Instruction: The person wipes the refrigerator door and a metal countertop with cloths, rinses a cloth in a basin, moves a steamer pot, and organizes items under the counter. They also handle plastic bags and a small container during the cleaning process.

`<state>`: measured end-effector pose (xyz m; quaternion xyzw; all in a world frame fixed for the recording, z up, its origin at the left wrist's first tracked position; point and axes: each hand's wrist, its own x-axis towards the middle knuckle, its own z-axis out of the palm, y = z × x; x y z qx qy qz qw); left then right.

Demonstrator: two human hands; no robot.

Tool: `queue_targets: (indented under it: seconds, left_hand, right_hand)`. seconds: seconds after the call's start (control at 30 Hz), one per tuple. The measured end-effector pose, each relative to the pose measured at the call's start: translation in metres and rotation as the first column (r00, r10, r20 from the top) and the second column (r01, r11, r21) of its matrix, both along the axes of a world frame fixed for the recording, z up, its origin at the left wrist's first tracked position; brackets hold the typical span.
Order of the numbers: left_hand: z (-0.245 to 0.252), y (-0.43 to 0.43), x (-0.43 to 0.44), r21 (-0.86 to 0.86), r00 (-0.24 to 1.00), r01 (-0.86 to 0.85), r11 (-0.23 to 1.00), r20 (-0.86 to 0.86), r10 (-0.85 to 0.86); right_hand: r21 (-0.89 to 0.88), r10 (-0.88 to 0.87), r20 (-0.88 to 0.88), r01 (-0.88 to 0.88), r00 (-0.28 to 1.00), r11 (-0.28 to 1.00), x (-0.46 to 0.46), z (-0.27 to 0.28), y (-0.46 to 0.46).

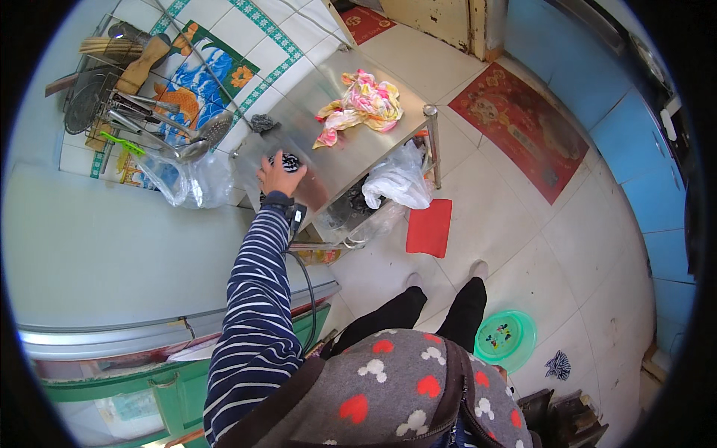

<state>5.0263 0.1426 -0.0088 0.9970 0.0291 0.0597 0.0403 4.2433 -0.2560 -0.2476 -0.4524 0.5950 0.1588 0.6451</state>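
My left hand (282, 176) reaches out to the near left end of a stainless steel table (313, 162). Its spread fingers rest over a black-and-white patterned cloth (291, 162), which is mostly hidden beneath the palm. Beyond it, by the tiled wall, sits a dark grey scouring pad (262, 123). A crumpled pink, yellow and white cloth (367, 106) lies farther along the tabletop. Only a sliver of my right hand (500, 370) shows past my jacket, overlapping the edge of a green plastic basin (507, 336) in view; its grip is hidden.
A wire rack (106, 95) on the wall holds ladles, a skimmer and other utensils above a white chest (123, 252). White plastic bags (400, 176) bulge from the table's lower shelf. On the floor are a red sheet (429, 228), a red mat (521, 129) and a striped cloth (558, 365).
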Motion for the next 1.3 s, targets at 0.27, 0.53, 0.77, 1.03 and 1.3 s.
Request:
queue_targets:
  seconds: [0.27, 0.53, 0.77, 1.03, 1.3]
  left_hand:
    - [-0.02, 0.065, -0.004, -0.581, 0.99, 0.14, 0.802, 0.082, -0.113]
    - [0.011, -0.019, -0.054, -0.805, 0.907, -0.344, -0.484, -0.151, -0.393]
    - [-0.012, -0.186, -0.179, -0.787, 0.472, -0.61, -0.092, -0.268, -0.84]
    - [-0.126, -0.311, -0.376, -0.643, -0.317, -0.339, 0.687, -0.609, -0.727]
    - [-0.184, -0.365, -0.561, -0.702, -0.659, 0.128, 0.7, -0.588, -0.469]
  right_hand:
    - [-0.161, 0.236, 0.059, -0.224, 0.97, 0.961, 0.025, -0.008, 0.0]
    - [-0.42, 0.376, 0.041, -0.326, 0.926, 0.847, 0.117, -0.027, -0.002]
    - [-0.284, 0.194, 0.498, -0.052, 0.845, 0.957, 0.274, 0.097, 0.02]
    - [-0.143, -0.1, 0.72, 0.288, 0.687, 0.947, 0.21, 0.12, 0.024]
    - [-0.306, -0.382, 0.404, 0.517, 0.831, 0.8, -0.036, -0.019, 0.036]
